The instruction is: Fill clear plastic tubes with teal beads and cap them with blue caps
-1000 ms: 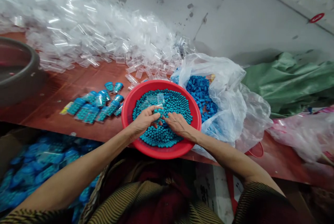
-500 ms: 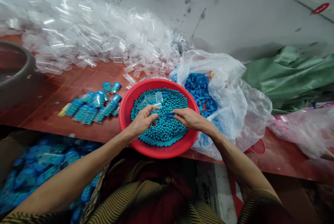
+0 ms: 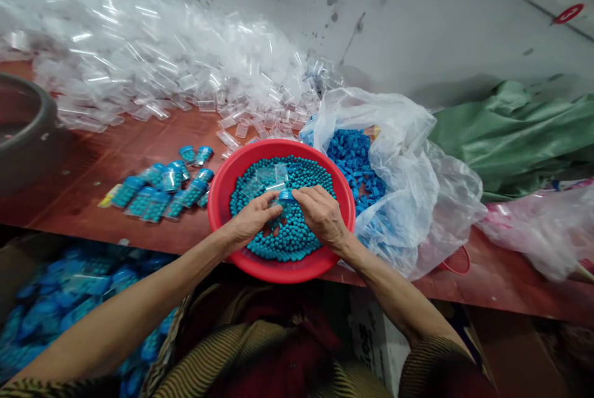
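Over the red basin (image 3: 223, 249), my left hand (image 3: 255, 220) is closed around a small clear plastic container, mostly hidden by its fingers. My right hand (image 3: 320, 211) pinches a blue cap (image 3: 286, 194) against that container's mouth. Beneath both hands, turquoise beads (image 3: 297, 242) fill the basin, and several clear containers (image 3: 279, 173) lie on top of them. More blue caps (image 3: 350, 153) are heaped in a thin plastic bag (image 3: 413, 150) to the right. Capped containers full of beads (image 3: 155, 205) lie in a group left of the basin.
A large pile of clear containers (image 3: 176, 57) stands against the wall. At the left edge is a grey tub (image 3: 28, 138). Below the red table (image 3: 176, 237), more filled containers (image 3: 69, 299) lie in a box. A green sheet (image 3: 520, 132) and a pinkish bag (image 3: 533, 231) are at right.
My right hand has moved left, bringing the blue cap from a short distance away onto the container in my left hand. The left hand has stayed nearly in place.
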Demonstrator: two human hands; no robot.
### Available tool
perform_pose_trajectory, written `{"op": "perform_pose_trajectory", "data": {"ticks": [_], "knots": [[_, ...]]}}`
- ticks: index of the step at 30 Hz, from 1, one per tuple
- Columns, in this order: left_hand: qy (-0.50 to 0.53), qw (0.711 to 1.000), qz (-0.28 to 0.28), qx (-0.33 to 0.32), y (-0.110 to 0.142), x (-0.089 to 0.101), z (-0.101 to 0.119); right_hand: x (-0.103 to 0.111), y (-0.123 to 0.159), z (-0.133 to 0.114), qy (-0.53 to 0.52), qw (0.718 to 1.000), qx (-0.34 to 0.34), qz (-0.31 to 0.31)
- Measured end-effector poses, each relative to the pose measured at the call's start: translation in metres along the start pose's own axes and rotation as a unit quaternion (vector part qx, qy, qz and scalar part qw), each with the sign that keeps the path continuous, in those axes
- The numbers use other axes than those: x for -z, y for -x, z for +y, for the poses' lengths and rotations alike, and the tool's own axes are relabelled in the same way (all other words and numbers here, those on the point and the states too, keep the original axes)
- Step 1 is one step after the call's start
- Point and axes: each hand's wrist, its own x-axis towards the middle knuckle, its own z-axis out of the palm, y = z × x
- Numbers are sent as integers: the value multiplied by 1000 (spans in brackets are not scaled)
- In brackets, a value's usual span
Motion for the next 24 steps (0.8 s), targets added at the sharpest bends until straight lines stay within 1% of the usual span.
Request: {"op": "perform_pose_trajectory", "data": {"ticks": [3, 6, 9, 12, 15, 17, 19, 21, 24], "knots": [[8, 1000, -13, 10, 0, 0, 1, 0, 0, -3, 23, 1000, 0, -2], [17, 1000, -16, 5, -1, 1, 0, -3, 3, -6, -23, 999, -7, -28], [19, 1000, -5, -1, -2, 2, -2, -6, 6, -7, -115, 991, -63, -22], [8, 1000, 15, -10, -2, 2, -3, -5, 7, -7, -196, 970, -141, -13], [-22, 999, 30, -23, -2, 1, -3, -4, 6, -6, -248, 950, -191, -18], [-45, 998, 46, -29, -2, 0, -3, -3, 5, -5, -258, 946, -194, -23], [-53, 996, 60, -39, -3, -2, -3, -4, 4, -5, -258, 950, -176, -21], [-47, 996, 63, -48, -3, -3, -2, -7, 4, -6, -258, 953, -157, -4], [-42, 996, 66, -47, -2, -5, -3, -13, 6, -9, -265, 952, -153, 27]]}}
